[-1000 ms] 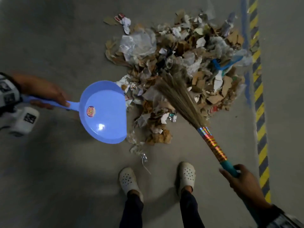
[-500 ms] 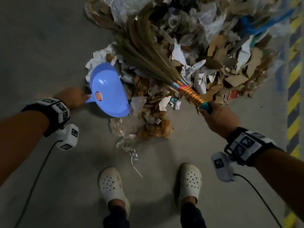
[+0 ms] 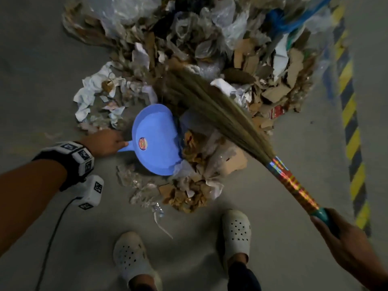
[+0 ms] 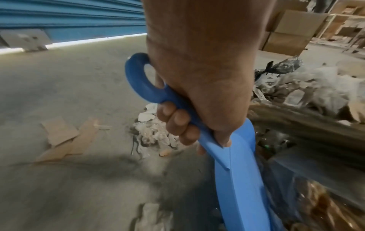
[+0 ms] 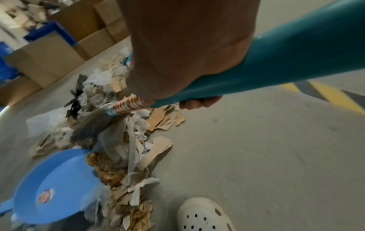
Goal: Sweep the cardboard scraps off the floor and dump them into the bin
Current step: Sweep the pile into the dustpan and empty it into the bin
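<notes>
A big heap of cardboard scraps (image 3: 270,66), paper and plastic film covers the floor ahead of me. My left hand (image 3: 106,142) grips the handle of a blue dustpan (image 3: 156,141), which sits on the floor with its open edge against the scraps (image 5: 110,173). My left fingers (image 4: 177,120) curl round the dustpan handle (image 4: 150,87). My right hand (image 3: 344,240) holds the teal end of a grass broom (image 3: 210,103), whose bristles lie over the heap just past the dustpan. The teal broom handle (image 5: 276,65) runs through my right hand (image 5: 177,54).
My feet in white clogs (image 3: 236,229) stand just behind the scraps. A yellow and black floor stripe (image 3: 352,127) runs along the right. Cardboard boxes (image 5: 49,56) and a blue crate stand beyond the heap. A blue roller shutter (image 4: 69,18) is on the left.
The dustpan has gone from held above the floor to set down at the heap's near edge. The broom's bristles now lie beside the pan. The view has closed in.
</notes>
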The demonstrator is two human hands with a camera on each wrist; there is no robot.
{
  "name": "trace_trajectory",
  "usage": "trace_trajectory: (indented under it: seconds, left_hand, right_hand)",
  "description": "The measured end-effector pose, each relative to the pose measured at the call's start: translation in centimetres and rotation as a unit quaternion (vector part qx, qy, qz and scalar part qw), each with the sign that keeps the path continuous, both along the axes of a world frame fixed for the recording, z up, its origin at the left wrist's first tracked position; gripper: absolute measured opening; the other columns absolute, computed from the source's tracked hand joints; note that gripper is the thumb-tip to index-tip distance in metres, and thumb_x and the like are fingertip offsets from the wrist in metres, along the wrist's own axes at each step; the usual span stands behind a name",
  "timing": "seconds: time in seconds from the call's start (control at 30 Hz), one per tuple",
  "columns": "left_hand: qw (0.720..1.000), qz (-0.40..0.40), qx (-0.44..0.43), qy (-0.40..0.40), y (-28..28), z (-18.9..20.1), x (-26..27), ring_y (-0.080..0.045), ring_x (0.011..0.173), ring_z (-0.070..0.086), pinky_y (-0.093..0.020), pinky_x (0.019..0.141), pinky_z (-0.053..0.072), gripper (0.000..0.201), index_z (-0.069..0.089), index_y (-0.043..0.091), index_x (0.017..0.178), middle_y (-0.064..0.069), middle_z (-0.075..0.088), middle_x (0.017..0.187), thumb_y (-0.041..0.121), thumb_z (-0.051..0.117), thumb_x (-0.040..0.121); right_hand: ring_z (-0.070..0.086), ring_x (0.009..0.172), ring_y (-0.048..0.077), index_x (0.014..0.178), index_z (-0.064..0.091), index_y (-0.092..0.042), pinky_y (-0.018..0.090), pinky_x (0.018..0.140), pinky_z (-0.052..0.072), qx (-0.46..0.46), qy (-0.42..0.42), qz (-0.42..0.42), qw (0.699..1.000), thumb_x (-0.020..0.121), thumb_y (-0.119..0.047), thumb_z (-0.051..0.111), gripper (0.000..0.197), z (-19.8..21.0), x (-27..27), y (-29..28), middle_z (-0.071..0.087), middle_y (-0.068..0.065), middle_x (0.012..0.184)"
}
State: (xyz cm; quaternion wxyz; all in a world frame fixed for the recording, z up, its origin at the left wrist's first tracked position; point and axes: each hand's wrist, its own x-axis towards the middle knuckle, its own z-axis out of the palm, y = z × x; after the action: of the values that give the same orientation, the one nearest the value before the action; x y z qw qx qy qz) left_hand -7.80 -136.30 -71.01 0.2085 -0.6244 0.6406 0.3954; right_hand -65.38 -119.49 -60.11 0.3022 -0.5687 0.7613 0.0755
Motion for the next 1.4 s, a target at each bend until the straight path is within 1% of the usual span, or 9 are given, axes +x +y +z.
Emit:
trace_trajectory:
  seconds: [0.17,0.43,0.5,0.83,1.07,1.17,1.23,1.33,1.4]
  left_hand:
    - [1.000,0.015,0.003,-0.021,-0.2,-0.1,3.5,-0.027,0.095,0.062,-0.035,0.083,0.045,0.032,0.069,0.007,0.109,-0.015,0.067,0.108,0.030,0.050,0.097]
    - [0.996,0.027,0.020,-0.086,-0.5,-0.8,2.5,-0.028,0.079,0.059,-0.031,0.071,0.038,0.032,0.069,0.002,0.091,-0.020,0.064,0.088,0.027,0.050,0.098]
    - [0.996,0.004,0.014,-0.082,-1.1,-1.6,-0.1,-0.030,0.087,0.060,-0.029,0.070,0.033,0.031,0.066,0.003,0.092,-0.022,0.064,0.095,0.025,0.046,0.100]
    - [0.997,-0.056,-0.010,-0.055,-1.3,-1.2,-11.1,-0.035,0.109,0.057,-0.034,0.084,0.035,0.044,0.062,-0.005,0.113,-0.027,0.060,0.118,0.024,0.030,0.105]
    - [0.997,0.058,-0.042,-0.001,2.3,-0.7,-3.5,-0.038,0.085,0.064,-0.036,0.072,0.041,0.045,0.068,-0.006,0.088,-0.030,0.066,0.091,0.030,0.045,0.099]
    - [0.996,0.073,-0.033,-0.043,1.9,1.1,1.0,-0.034,0.093,0.063,-0.035,0.077,0.039,0.030,0.070,-0.004,0.095,-0.025,0.067,0.102,0.019,0.051,0.098]
    - [0.993,0.051,-0.031,-0.105,0.6,1.7,2.4,-0.036,0.098,0.063,-0.037,0.080,0.043,0.040,0.071,-0.004,0.095,-0.026,0.067,0.105,0.027,0.047,0.100]
    - [0.993,-0.003,-0.038,-0.111,-2.3,2.4,0.5,-0.032,0.082,0.068,-0.028,0.050,0.043,0.044,0.071,-0.005,0.089,-0.027,0.068,0.089,0.027,0.043,0.096]
    - [0.991,0.014,-0.024,-0.129,-4.3,2.9,-0.6,-0.027,0.102,0.062,-0.029,0.079,0.044,0.035,0.064,-0.001,0.112,-0.023,0.064,0.112,0.019,0.037,0.103]
  right_hand:
    - [0.062,0.054,0.025,0.094,0.049,-0.042,0.034,0.049,0.044,-0.017,0.039,-0.146,0.988,0.072,-0.087,0.025,0.056,-0.6,-1.6,2.9,0.061,0.002,0.056]
    - [0.059,0.052,0.033,0.077,0.054,-0.005,0.036,0.054,0.053,0.069,0.002,-0.264,0.962,0.092,-0.065,0.036,0.064,-10.4,-1.0,-1.8,0.060,0.016,0.059]
    - [0.054,0.046,0.027,0.075,0.053,-0.003,0.026,0.045,0.044,0.088,-0.029,-0.263,0.960,0.098,-0.050,0.039,0.055,-12.0,1.0,-3.7,0.056,0.012,0.055]
    - [0.062,0.081,0.036,0.081,0.045,-0.017,0.035,0.064,0.042,0.111,-0.047,-0.094,0.988,0.096,-0.055,0.034,0.042,-11.4,8.0,-0.7,0.059,0.009,0.075]
    - [0.064,0.073,0.039,0.078,0.051,-0.012,0.044,0.070,0.053,0.058,0.010,-0.246,0.967,0.087,-0.074,0.027,0.067,-10.3,2.0,0.8,0.066,0.020,0.075]
    - [0.065,0.070,0.043,0.077,0.055,-0.009,0.048,0.066,0.056,0.060,-0.006,-0.288,0.956,0.074,-0.089,0.020,0.088,-12.3,-0.6,-1.3,0.066,0.025,0.075]
    - [0.064,0.062,0.039,0.080,0.058,-0.006,0.034,0.056,0.051,0.074,-0.024,-0.271,0.959,0.085,-0.077,0.023,0.079,-12.6,0.0,-4.7,0.062,0.022,0.066]
    - [0.064,0.062,0.033,0.072,0.053,-0.011,0.024,0.053,0.040,0.106,-0.063,-0.225,0.966,0.095,-0.055,0.031,0.055,-13.0,2.4,-9.8,0.057,0.015,0.062]
    - [0.057,0.042,0.023,0.072,0.058,-0.001,0.019,0.035,0.035,0.129,-0.084,-0.213,0.965,0.100,-0.047,0.037,0.058,-13.7,4.2,-11.9,0.055,0.009,0.047]
